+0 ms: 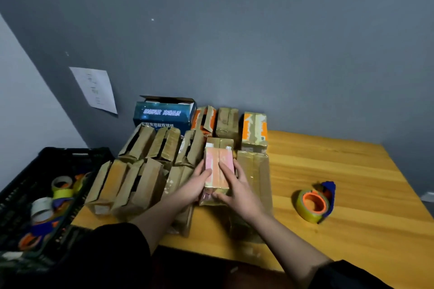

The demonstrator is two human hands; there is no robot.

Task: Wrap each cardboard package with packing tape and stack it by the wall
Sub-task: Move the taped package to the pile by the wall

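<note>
Sitting at lower left, a black crate (28, 185) holds tape rolls. At frame centre, left hand (198, 184) and right hand (237, 186) grip a pinkish package (219, 166); a tape dispenser (314, 203) lies right.

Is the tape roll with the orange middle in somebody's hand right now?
No, the tape roll lies by itself on the wooden table, while the left hand and right hand both hold a pink package.
</note>
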